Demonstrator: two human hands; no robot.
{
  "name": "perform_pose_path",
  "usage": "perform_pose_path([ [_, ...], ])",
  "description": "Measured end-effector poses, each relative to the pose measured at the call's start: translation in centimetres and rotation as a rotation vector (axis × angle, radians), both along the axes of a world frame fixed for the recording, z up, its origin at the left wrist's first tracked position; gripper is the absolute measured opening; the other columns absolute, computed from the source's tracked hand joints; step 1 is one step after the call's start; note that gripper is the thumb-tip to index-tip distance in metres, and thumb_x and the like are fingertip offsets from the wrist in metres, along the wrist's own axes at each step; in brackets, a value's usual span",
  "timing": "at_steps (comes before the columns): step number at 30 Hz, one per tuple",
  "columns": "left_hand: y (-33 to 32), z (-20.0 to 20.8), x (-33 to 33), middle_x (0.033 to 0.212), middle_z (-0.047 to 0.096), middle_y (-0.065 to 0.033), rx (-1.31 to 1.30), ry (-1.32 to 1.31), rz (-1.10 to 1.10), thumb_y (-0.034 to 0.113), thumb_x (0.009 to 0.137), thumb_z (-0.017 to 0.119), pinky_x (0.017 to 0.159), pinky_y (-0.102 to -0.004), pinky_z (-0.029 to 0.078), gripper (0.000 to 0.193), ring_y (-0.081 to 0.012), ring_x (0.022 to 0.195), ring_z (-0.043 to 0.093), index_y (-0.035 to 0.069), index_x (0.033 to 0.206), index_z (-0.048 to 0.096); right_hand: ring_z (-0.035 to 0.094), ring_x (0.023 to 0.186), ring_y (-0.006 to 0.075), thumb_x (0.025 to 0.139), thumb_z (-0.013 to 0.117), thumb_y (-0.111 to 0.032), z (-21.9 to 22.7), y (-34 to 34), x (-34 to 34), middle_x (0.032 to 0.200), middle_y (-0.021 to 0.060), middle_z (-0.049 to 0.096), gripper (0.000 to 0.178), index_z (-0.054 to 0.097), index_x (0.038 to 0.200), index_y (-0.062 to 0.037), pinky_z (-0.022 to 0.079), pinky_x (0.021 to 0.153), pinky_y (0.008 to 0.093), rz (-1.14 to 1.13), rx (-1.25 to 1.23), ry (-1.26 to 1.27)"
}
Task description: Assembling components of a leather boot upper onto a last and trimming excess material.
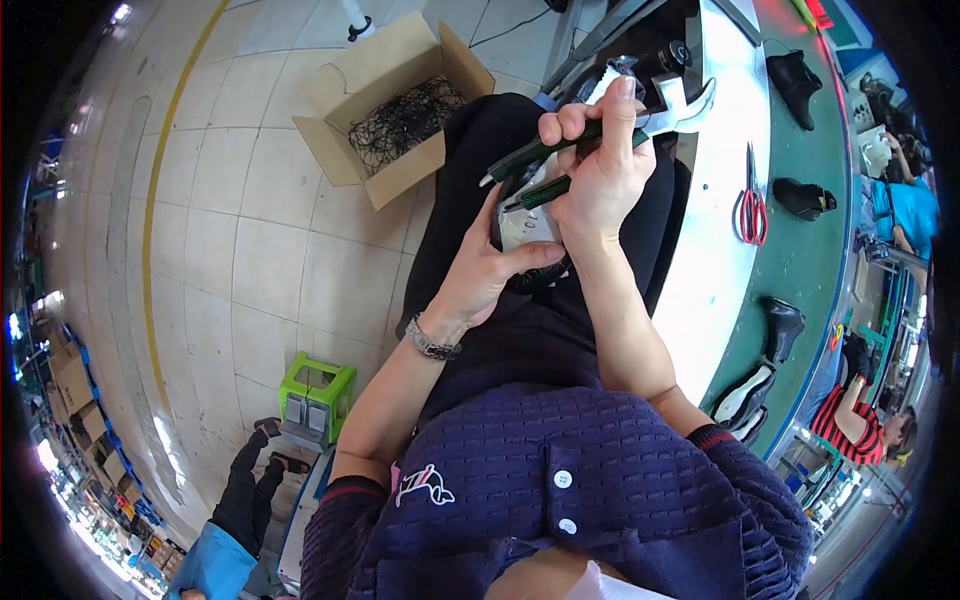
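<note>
On my lap lies a black shoe (527, 230) with a pale sole face turned up. My left hand (478, 268) is wrapped round its near end, thumb across the pale face. In my right hand (607, 185) are pincers (678, 108) with dark green handles and a broad silver head. The two handles are spread apart, and my thumb points up along them. The pincer head extends past my hand toward the bench. My right hand and the handles hide part of the shoe, so I cannot tell whether the jaws touch anything.
At far left of my knees, an open cardboard box (372, 95) holds tangled black cord. Red-handled scissors (751, 212) lie on the white bench (700, 290) to my right. Black boots (795, 90) stand on the green conveyor (805, 245) beyond. A green stool (316, 395) stands behind left; co-workers are around.
</note>
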State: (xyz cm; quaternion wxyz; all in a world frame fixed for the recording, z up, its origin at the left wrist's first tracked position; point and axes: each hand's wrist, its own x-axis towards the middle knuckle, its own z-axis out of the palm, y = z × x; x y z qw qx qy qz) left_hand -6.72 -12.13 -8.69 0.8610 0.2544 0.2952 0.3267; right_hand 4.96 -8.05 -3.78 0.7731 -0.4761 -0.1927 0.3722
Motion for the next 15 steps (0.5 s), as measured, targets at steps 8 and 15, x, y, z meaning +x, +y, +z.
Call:
perform_pose_path([
  [8, -0.8, -1.0, 0.5, 0.128, 0.052, -0.0047, 0.037, 0.011, 0.015, -0.008, 0.074, 0.076, 0.099, -0.0312, 0.047, 0.088, -0.0137, 0.115, 0.054, 0.008, 0.147, 0.029, 0.057, 0.051, 0.0150, 0.096, 0.061, -0.033, -0.5, -0.1, 0.0, 0.059, 0.0055, 0.055, 0.034, 0.048, 0.078, -0.0074, 0.030, 0.040, 0.0201, -0.114, 0.095, 0.039],
  [15, -0.1, -0.7, 0.2, 0.128, 0.052, -0.0049, -0.009, -0.027, -0.070, -0.005, 0.075, 0.076, 0.097, -0.0321, 0.048, 0.092, -0.0143, 0.115, 0.054, 0.009, 0.149, 0.025, 0.057, 0.048, 0.0157, 0.094, 0.062, -0.032, -0.4, 0.4, 1.4, 0.056, 0.0054, 0.053, 0.033, 0.048, 0.076, -0.0085, 0.030, 0.039, 0.0203, 0.250, 0.155, 0.028],
])
